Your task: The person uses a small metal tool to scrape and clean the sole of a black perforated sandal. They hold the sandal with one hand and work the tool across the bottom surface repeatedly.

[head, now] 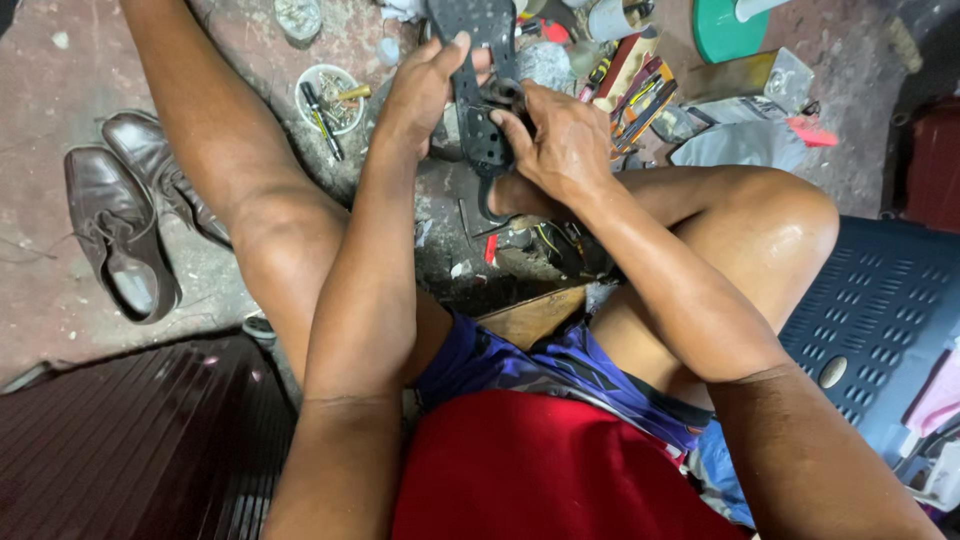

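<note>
View from above a seated person, w/ a black perforated shoe sole (478,90) held up over the concrete floor (60,90); all places given relative to that sole.

Far left of sole: pair of brown leather shoes (125,215) on the floor, apart from the legs. Just left of sole: small round dish (331,98) w/ screws and a pen-like tool.

Left hand (425,90) is clamped on the sole's left edge, thumb up near its top. Right hand (560,140) grips its lower right side, fingers curled round a strap or loop there; can't tell exactly which.

Right of sole: heap of hand tools (640,95) and scraps, close by. Far right: blue plastic crate (880,310).

Risks, as judged: sole could twist or slip out, since grip is on edges only; an elbow swing could knock the dish. Open room: mostly left, btw. dish and shoes; right side is crowded.
</note>
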